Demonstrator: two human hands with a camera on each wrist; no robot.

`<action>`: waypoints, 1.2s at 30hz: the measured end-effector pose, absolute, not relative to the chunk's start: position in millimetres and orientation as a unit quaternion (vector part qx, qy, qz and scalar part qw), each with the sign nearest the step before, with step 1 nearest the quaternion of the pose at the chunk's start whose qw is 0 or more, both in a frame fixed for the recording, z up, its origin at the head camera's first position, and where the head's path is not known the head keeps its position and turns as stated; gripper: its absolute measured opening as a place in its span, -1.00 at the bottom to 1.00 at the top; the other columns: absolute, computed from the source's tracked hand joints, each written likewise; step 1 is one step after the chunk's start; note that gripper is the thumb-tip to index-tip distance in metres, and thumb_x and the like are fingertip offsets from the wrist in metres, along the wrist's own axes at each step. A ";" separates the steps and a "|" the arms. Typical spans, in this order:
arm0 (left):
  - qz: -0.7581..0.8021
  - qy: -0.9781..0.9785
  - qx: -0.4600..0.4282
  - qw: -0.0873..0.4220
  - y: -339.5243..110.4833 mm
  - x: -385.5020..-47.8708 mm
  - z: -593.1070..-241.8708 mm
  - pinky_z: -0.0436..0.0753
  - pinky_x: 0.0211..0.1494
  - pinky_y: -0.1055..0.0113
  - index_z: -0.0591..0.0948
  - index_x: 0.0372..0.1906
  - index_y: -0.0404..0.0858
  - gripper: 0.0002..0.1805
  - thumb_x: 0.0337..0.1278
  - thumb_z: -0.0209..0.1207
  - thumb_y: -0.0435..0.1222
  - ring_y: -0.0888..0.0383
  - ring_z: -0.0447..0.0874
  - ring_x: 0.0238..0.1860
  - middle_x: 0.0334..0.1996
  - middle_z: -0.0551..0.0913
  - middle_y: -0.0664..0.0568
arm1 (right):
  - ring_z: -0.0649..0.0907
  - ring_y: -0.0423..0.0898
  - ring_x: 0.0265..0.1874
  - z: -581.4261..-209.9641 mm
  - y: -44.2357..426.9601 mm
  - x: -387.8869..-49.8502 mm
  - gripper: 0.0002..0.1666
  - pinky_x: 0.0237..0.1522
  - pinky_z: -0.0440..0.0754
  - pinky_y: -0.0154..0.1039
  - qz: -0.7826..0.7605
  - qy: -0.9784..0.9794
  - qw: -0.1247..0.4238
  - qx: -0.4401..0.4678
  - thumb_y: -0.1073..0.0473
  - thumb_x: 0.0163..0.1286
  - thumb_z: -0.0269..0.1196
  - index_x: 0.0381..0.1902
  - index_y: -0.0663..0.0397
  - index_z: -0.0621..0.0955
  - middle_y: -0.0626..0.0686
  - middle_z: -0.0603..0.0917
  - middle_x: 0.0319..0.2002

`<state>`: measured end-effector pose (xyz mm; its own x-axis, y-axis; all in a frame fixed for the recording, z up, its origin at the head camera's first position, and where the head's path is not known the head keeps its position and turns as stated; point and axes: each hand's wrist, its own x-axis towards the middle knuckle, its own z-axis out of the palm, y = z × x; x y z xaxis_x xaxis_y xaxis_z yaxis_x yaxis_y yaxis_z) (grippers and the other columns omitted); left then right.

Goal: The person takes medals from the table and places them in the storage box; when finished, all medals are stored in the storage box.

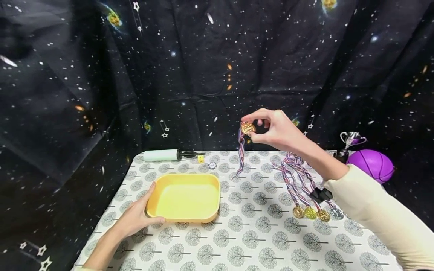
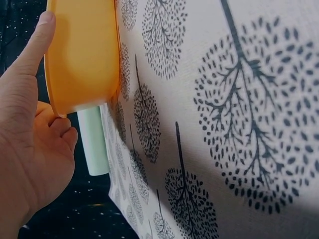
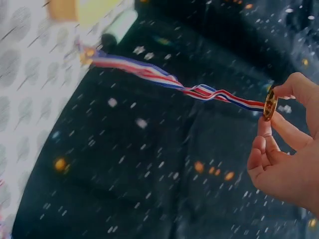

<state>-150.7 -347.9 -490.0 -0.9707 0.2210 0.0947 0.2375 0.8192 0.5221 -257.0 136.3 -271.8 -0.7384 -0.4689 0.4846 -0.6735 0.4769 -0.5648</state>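
The gold medal [image 1: 248, 128] was in the air near the middle of the head view, pinched at its edges between your right hand's [image 1: 276, 128] thumb and fingertips, which stood apart only by the width of the disc. Its striped ribbon [image 1: 241, 152] of red, white and blue hung below it, twisted along its length.

To the lower left of the medal sat a yellow tray [image 1: 185, 175], and your left hand [image 1: 135, 217] gripped its left end, the thumb at the near side and the fingers bent round the left wall.

Right of centre, four more medals [image 1: 310, 213] lay in a row, their ribbons [image 1: 294, 177] bunched above them and a black item [image 1: 320, 195] across some of these.

Beyond the tray you had a pale green cylinder [image 1: 161, 155], a small yellow cube [image 1: 201, 159] and a round chip [image 1: 212, 165]. At the right edge of the tree-print cloth [image 1: 257, 244] were a silver trophy [image 1: 351, 138] and a purple ball [image 1: 371, 165]. A dark starry backdrop [image 1: 203, 75] filled the upper frame.
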 end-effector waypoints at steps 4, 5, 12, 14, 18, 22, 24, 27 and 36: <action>-0.272 -0.955 -0.120 0.013 -346.8 -152.9 -490.6 0.45 0.40 -0.37 0.01 0.73 -0.27 0.48 -0.15 0.60 0.27 -0.38 0.37 0.48 0.59 0.26 -0.37 | 0.53 -0.03 -0.36 -257.8 108.9 -256.9 -0.47 -0.37 0.43 -0.30 0.396 -0.842 0.123 0.346 0.34 0.13 0.43 0.11 0.00 0.82 0.00 0.69 -0.25; -0.270 -0.955 -0.121 0.014 -346.7 -153.5 -490.9 0.45 0.40 -0.37 0.01 0.73 -0.27 0.48 -0.15 0.59 0.27 -0.38 0.38 0.48 0.59 0.26 -0.37 | 0.53 -0.03 -0.36 -254.9 102.3 -257.1 -0.47 -0.37 0.43 -0.29 0.399 -0.841 0.119 0.346 0.33 0.13 0.43 0.11 0.00 0.82 0.00 0.70 -0.25; -0.270 -0.955 -0.124 0.018 -345.5 -154.9 -492.0 0.44 0.42 -0.36 -0.01 0.74 -0.22 0.48 -0.14 0.58 0.29 -0.38 0.38 0.48 0.60 0.25 -0.35 | 0.54 -0.09 -0.37 -246.9 58.1 -259.8 -0.49 -0.40 0.44 -0.28 0.427 -0.828 0.078 0.355 0.29 0.17 0.46 0.14 0.01 0.81 0.00 0.70 -0.28; -0.270 -0.955 -0.125 0.019 -345.3 -154.9 -492.1 0.43 0.42 -0.36 -0.02 0.74 -0.22 0.48 -0.14 0.57 0.30 -0.39 0.38 0.48 0.60 0.24 -0.35 | 0.54 -0.09 -0.39 -248.7 46.5 -260.9 -0.49 -0.39 0.45 -0.29 0.432 -0.823 0.069 0.362 0.29 0.17 0.46 0.13 0.02 0.81 0.01 0.69 -0.34; -0.269 -0.955 -0.123 0.017 -345.9 -154.6 -491.7 0.40 0.45 -0.36 -0.02 0.74 -0.23 0.49 -0.14 0.56 0.32 -0.40 0.35 0.49 0.61 0.22 -0.35 | 0.53 -0.11 -0.42 -259.1 23.2 -262.0 -0.51 -0.39 0.45 -0.28 0.446 -0.811 0.048 0.377 0.30 0.17 0.46 0.11 0.08 0.81 0.02 0.65 -0.42; -0.272 -0.955 -0.121 0.018 -347.5 -153.2 -492.3 0.41 0.44 -0.35 -0.01 0.74 -0.23 0.49 -0.14 0.58 0.30 -0.39 0.36 0.49 0.60 0.24 -0.36 | 0.51 -0.14 -0.44 -279.7 -0.1 -263.3 -0.52 -0.41 0.43 -0.31 0.449 -0.808 0.016 0.380 0.33 0.16 0.47 0.10 0.13 0.81 0.00 0.70 -0.33; -0.274 -0.954 -0.121 0.018 -348.1 -152.2 -493.1 0.42 0.44 -0.34 -0.01 0.74 -0.24 0.48 -0.14 0.58 0.29 -0.39 0.37 0.48 0.59 0.25 -0.36 | 0.49 -0.16 -0.43 -292.0 -10.9 -264.3 -0.51 -0.42 0.42 -0.33 0.441 -0.813 0.001 0.379 0.33 0.16 0.48 0.11 0.14 0.80 -0.01 0.76 -0.24; -0.276 -0.953 -0.124 0.021 -348.7 -150.9 -494.3 0.41 0.45 -0.33 0.00 0.74 -0.26 0.48 -0.14 0.58 0.29 -0.38 0.37 0.49 0.59 0.25 -0.36 | 0.45 -0.17 -0.45 -312.4 -26.5 -267.4 -0.51 -0.45 0.37 -0.35 0.429 -0.821 -0.018 0.376 0.31 0.17 0.49 0.12 0.15 0.80 0.01 0.80 -0.18; -0.273 -0.954 -0.119 0.022 -348.5 -150.5 -494.5 0.39 0.46 -0.34 0.01 0.73 -0.29 0.48 -0.14 0.56 0.31 -0.39 0.35 0.49 0.59 0.24 -0.36 | 0.39 -0.24 -0.55 -378.7 -72.9 -274.1 -0.51 -0.53 0.33 -0.39 0.426 -0.842 -0.062 0.326 0.28 0.15 0.50 0.10 0.11 0.81 -0.01 0.80 -0.15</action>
<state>-150.5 -348.5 -494.5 -0.9708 0.2152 0.1061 0.2388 0.8221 0.5168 -274.1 -72.9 -378.7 -0.7804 -0.6008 0.1735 -0.4958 0.4254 -0.7571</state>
